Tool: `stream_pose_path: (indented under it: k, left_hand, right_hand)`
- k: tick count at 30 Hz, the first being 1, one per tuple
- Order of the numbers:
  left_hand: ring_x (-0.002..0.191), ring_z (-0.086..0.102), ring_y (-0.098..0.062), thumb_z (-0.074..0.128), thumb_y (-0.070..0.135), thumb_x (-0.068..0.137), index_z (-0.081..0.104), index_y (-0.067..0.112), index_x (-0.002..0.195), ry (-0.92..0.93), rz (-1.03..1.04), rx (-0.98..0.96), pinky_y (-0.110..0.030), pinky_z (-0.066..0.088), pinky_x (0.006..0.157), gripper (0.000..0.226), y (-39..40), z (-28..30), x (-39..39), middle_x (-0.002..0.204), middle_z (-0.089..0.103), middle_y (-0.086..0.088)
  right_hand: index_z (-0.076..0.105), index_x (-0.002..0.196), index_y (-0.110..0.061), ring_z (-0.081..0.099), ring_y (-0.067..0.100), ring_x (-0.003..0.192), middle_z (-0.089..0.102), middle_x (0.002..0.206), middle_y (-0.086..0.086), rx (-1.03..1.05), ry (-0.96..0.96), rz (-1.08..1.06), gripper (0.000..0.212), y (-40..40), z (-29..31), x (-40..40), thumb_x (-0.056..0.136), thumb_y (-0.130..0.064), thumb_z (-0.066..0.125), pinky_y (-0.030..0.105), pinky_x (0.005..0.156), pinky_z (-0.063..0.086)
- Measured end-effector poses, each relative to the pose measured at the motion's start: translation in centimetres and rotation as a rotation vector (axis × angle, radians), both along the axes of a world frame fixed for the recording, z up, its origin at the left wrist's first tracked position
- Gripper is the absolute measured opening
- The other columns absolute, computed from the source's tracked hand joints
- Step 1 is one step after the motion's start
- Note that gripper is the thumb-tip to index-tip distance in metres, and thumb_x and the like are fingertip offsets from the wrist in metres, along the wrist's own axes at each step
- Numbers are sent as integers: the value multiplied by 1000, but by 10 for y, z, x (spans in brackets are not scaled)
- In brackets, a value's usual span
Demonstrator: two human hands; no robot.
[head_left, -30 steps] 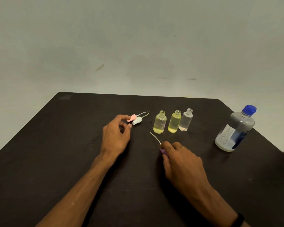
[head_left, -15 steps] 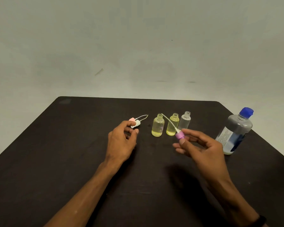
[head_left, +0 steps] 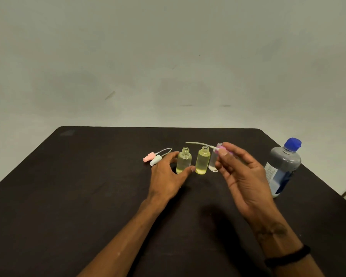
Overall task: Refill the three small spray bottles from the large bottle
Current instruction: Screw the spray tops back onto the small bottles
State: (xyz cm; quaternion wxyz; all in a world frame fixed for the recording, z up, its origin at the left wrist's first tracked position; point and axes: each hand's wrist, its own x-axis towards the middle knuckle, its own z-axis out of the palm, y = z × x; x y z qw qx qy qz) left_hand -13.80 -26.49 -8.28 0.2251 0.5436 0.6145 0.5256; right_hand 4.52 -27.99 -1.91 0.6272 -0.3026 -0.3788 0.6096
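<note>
R hand (head_left: 242,172) lifted pink sprayer (head_left: 221,147) over 3 bottles (head_left: 203,159)

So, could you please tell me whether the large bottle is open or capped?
Capped: the large bottle stands upright with its blue cap on.

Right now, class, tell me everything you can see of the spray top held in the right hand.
The spray top has a pink-purple collar, a whitish neck and a thin, pale, slightly curved dip tube, apparently plastic. The right hand pinches its collar between thumb and fingers, off the table, tube pointing left above two open yellow bottles. It is screwed onto nothing; fingers hide its nozzle end.
</note>
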Motion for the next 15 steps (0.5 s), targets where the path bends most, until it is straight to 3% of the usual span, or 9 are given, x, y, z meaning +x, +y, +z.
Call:
stream_pose_path:
  k: [5,9,15]
  left_hand:
    - [96,75,-22,85,39,86,66,29,132,-25,-20,-27,-47,64,85,51,4,1,-1,111,65,20]
    - [105,71,-10,85,40,85,67,30,129,-17,-30,-3,-43,64,86,48,5,-1,-3,112,68,20]
    - [91,69,-1,86,45,83,71,34,121,-19,3,75,-21,57,75,42,-3,2,-4,101,71,23]
  right_hand:
    - [69,105,-12,77,23,103,80,101,8,215,-145,-114,54,22,27,0,56,-23,91,33,91,62]
    - [71,105,-10,77,24,104,81,105,10,334,-295,-147,38,36,35,-6,71,-16,88,34,86,60]
    - [72,115,-6,76,23,104,80,109,8,387,-347,-270,36,35,20,-11,83,-17,85,38,84,60]
